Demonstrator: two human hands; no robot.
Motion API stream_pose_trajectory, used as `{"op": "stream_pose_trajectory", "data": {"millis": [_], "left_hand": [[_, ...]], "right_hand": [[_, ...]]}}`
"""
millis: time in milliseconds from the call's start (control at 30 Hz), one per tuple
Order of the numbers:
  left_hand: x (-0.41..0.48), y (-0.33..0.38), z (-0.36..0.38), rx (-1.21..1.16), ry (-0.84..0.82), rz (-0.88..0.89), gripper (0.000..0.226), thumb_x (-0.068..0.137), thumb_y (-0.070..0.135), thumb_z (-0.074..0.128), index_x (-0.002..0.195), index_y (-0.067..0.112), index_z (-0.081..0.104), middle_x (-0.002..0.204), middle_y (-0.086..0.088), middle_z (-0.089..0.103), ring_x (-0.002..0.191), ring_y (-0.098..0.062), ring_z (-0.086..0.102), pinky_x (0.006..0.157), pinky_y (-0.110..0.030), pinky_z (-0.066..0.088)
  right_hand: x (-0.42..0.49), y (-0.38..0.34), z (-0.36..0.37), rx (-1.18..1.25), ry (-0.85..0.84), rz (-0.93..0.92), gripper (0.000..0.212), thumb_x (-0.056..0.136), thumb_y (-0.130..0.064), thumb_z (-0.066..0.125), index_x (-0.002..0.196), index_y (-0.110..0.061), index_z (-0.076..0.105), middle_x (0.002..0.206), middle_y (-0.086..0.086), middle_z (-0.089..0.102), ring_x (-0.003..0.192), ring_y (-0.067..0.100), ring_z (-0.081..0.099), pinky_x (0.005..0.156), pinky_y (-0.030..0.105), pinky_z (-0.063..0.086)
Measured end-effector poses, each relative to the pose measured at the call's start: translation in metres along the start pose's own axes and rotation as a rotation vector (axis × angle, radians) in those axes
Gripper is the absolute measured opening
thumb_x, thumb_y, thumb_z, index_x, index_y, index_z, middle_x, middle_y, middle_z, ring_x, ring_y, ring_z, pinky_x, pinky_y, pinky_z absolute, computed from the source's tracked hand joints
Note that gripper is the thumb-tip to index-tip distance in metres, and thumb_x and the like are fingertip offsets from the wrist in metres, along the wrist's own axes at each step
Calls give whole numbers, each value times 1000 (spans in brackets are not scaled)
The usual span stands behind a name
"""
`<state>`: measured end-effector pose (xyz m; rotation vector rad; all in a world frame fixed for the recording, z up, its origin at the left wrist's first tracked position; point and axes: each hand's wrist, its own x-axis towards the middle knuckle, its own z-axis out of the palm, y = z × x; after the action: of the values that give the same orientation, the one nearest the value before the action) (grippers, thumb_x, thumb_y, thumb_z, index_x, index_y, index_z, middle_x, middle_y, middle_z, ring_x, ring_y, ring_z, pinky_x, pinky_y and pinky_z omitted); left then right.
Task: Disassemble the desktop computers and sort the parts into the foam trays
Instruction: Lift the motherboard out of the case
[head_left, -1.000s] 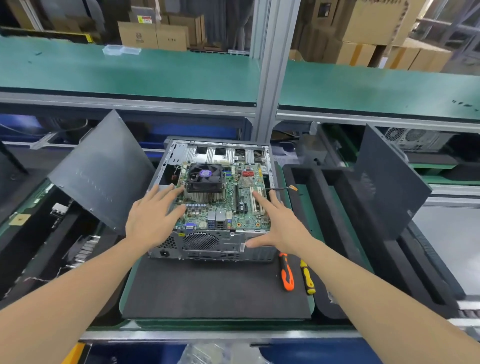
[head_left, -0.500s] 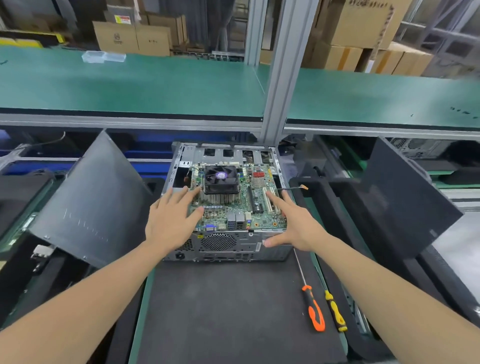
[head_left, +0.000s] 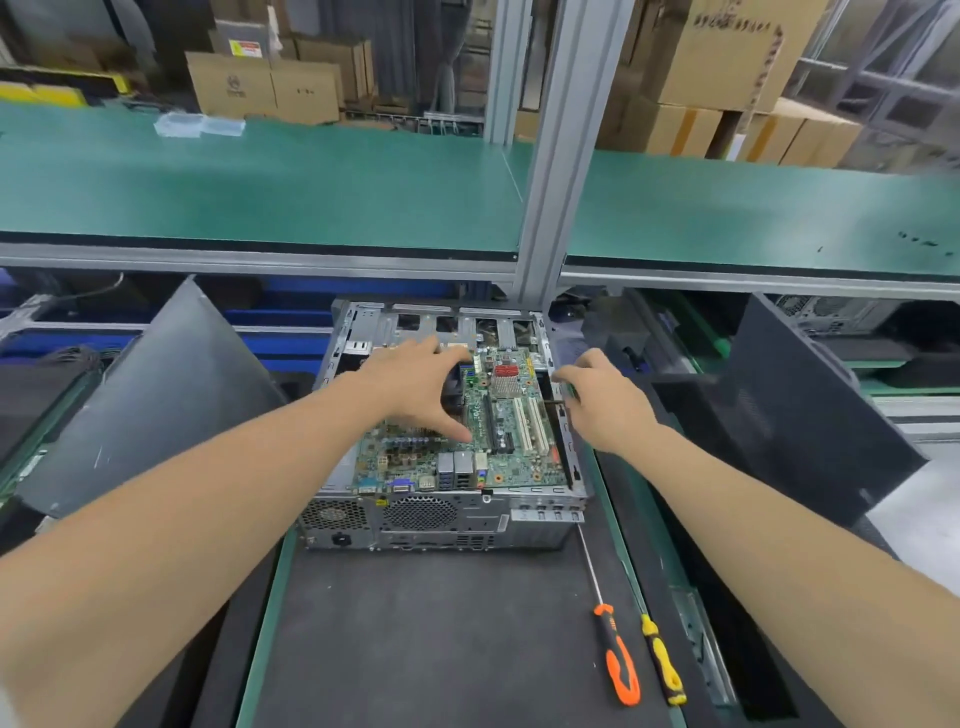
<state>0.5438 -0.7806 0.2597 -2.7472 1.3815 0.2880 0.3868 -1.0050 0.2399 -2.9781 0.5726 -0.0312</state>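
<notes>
1. Case (head_left: 447, 525) sits lid-off at frame centre, rear ports toward me; motherboard (head_left: 511, 441) lies flat inside it.
2. Left hand (head_left: 413, 387) is clawed over the cooler (head_left: 453, 389) on the board; thumb on the near side, fingers over the far side; I read it as grasping the cooler.
3. Right hand (head_left: 605, 402) is at the case's right wall, fingers curled at the edge; I can't tell if it grips anything.
4. Foam tray (head_left: 685, 415) is just right of the case; contents too blurred to call; dark panel (head_left: 810, 410) leans beyond it; grey panel (head_left: 156, 410) leans at centre left.
5. Black mat (head_left: 441, 639) under the case runs to the bottom of frame; orange screwdriver (head_left: 621, 670) and yellow screwdriver (head_left: 662, 662) lie side by side at its lower right edge.
6. Green shelf (head_left: 260, 182) overhangs the case's far end; aluminium post (head_left: 566, 156) stands just behind its far right corner; panels flank both sides; open room is the mat stretch toward me.
</notes>
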Motion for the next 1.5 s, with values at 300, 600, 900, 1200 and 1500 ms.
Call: {"op": "stream_pose_trajectory", "data": {"millis": [300,600,900,1200,1500], "left_hand": [[-14,-3,4,-76,188,-20,74,70,71,75,132,46,42,106,8,44,103,-19,47,87,-42,46],[-54,-38,-47,-145,292,-95,74,69,71,78,130,47,43,111,3,47,109,-25,47,93,-50,50],[-76,-26,-26,-179,276,-45,73,70,67,80,131,46,44,119,4,48,112,-22,45,89,-47,51],[-112,10,-32,-186,363,52,72,67,69,77,128,51,43,112,9,47,107,-18,44,83,-40,46],[-177,93,23,-128,297,57,72,70,66,77,130,49,42,104,14,37,102,-17,41,84,-38,42]], "right_hand": [[19,12,13,64,70,45,11,102,-27,60,103,-17,64,105,4,70,96,28,63,73,38,52],[40,-38,13,343,-61,0,27,93,1,59,73,-17,56,72,-2,56,74,25,50,62,27,41],[35,-51,28,380,-130,197,30,96,6,50,107,-8,73,101,17,67,108,28,66,82,33,49],[-7,-38,-13,1628,-411,437,71,104,-67,24,156,-19,27,144,-6,51,128,16,59,110,42,40],[-72,-21,13,1562,-397,341,71,98,-33,68,158,-15,36,170,5,18,156,27,15,125,48,13]]}}
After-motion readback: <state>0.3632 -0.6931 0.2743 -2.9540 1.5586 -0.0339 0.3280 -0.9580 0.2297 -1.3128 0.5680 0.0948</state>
